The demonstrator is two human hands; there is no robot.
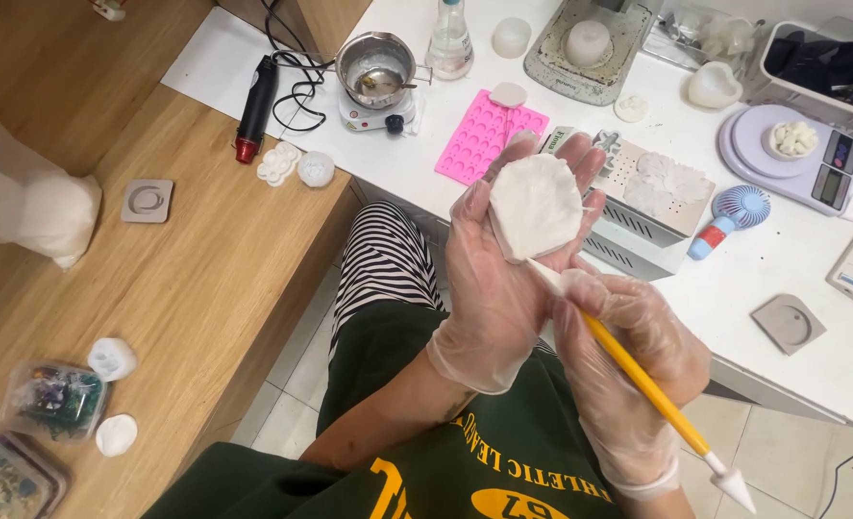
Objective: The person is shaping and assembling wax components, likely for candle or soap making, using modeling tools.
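My left hand (489, 288), in a clear plastic glove, holds a round white shell-shaped piece (535, 205) upright in its palm and fingers, above my lap. My right hand (628, 356), also gloved, grips a yellow sculpting tool (638, 380) with white tips. The tool's upper tip touches the lower edge of the white piece. Its other pointed white end (734, 483) sticks out toward the lower right.
On the white table (791, 279) sit a pink silicone mould (489, 135), a small metal pot on a heater (376, 72), a scale (801, 159), a blue mini fan (729, 216) and a white box with cast flowers (652, 187). The wooden bench (186, 279) on the left holds moulds, small tubs and a black heat tool (255, 96).
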